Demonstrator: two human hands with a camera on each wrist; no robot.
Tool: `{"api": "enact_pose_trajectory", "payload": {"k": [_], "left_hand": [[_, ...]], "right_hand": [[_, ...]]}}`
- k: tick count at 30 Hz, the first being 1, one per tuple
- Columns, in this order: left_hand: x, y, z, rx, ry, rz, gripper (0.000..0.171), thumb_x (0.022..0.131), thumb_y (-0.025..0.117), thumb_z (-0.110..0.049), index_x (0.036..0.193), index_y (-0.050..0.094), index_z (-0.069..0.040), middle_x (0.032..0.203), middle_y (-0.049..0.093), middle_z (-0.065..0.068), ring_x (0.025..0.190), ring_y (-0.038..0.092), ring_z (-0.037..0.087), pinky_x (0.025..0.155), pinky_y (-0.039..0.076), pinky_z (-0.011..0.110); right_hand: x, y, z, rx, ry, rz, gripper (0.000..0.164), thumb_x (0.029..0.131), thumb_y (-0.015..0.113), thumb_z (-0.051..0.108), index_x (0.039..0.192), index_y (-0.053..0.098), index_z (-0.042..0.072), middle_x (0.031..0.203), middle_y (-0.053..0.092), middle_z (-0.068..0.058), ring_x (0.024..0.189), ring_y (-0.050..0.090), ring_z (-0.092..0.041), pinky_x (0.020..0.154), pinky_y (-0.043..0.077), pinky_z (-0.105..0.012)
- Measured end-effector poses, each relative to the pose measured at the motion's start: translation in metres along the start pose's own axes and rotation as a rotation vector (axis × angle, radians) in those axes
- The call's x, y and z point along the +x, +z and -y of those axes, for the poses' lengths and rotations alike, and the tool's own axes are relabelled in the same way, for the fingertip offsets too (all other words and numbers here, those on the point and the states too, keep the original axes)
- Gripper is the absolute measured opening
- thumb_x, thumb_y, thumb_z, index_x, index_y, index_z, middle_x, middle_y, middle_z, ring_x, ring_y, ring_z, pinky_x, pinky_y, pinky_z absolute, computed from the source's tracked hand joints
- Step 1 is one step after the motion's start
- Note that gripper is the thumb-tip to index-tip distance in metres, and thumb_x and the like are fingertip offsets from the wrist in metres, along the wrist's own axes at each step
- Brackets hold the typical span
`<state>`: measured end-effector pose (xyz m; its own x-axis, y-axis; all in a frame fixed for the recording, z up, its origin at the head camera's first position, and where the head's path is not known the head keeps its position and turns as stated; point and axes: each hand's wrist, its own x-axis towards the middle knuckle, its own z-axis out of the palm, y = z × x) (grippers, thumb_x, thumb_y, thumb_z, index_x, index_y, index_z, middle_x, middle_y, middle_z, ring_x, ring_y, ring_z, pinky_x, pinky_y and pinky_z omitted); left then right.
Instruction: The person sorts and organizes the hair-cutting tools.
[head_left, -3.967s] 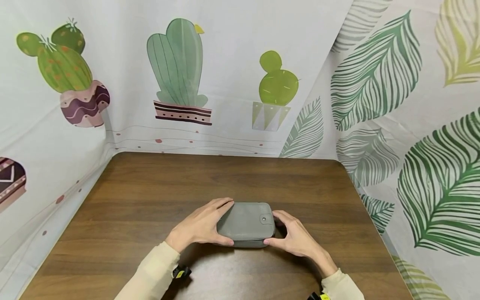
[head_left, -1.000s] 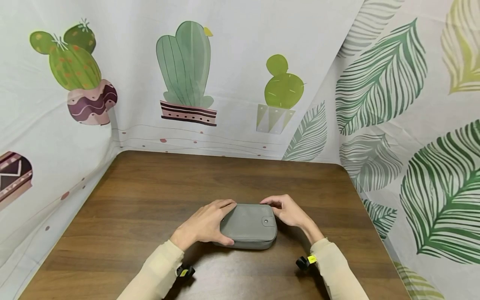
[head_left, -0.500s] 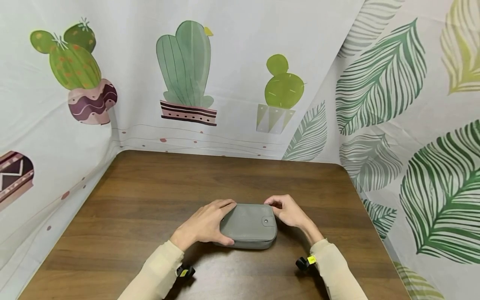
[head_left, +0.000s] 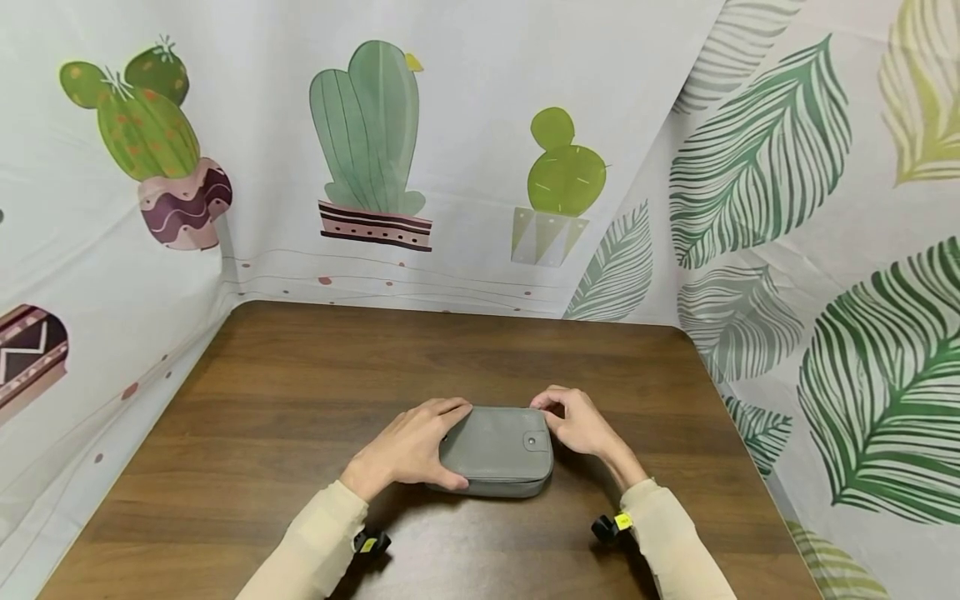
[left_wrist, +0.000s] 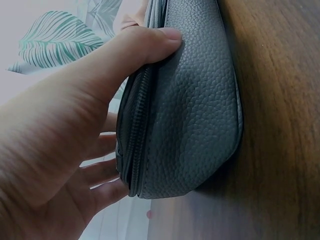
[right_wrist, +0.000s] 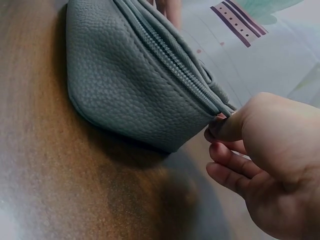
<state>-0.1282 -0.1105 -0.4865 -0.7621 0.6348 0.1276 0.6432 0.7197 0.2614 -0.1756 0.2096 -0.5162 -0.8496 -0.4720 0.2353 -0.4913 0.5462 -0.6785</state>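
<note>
A grey pebbled-leather zipper pouch (head_left: 491,446) lies on the table, its snap tab (head_left: 535,442) facing up at the right end. My left hand (head_left: 408,446) grips the pouch's left end. Its thumb (left_wrist: 170,37) presses the near side below the zipper (left_wrist: 137,120), and the other fingers reach over the top. At the far right corner, my right hand (head_left: 577,421) pinches the end of the zipper (right_wrist: 175,62) between thumb and forefinger. What exactly sits in that pinch is hidden by the fingertips; the other fingers curl loosely below.
The brown wooden table (head_left: 315,367) has rounded far corners. Behind it hangs a white cloth (head_left: 465,125) printed with cacti and leaves. Small black cameras with yellow labels sit at the left wrist (head_left: 371,543) and the right wrist (head_left: 611,527).
Since the earliest frame, my right hand has gone from holding the pouch's right end to pinching its far right corner. During the last second it shifts slightly rightward; my left hand stays put.
</note>
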Motion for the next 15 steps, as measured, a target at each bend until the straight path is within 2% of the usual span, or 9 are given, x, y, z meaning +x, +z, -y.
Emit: {"api": "enact_pose_trajectory", "payload": {"k": [15], "left_hand": [[0.0000,0.0002,0.0001,0.017,0.005,-0.014,0.113,0.062,0.081,-0.072,0.151,0.055,-0.008,0.150,0.053,0.007,0.135,0.046,0.024,0.100,0.052,0.044]], "right_hand": [[-0.0038,-0.0011,0.0016,-0.057,-0.016,-0.034,0.017,0.092,0.071,-0.005,0.094,0.077,0.011,0.091,0.070,0.002,0.086,0.064,-0.014,0.077,0.056,-0.034]]}}
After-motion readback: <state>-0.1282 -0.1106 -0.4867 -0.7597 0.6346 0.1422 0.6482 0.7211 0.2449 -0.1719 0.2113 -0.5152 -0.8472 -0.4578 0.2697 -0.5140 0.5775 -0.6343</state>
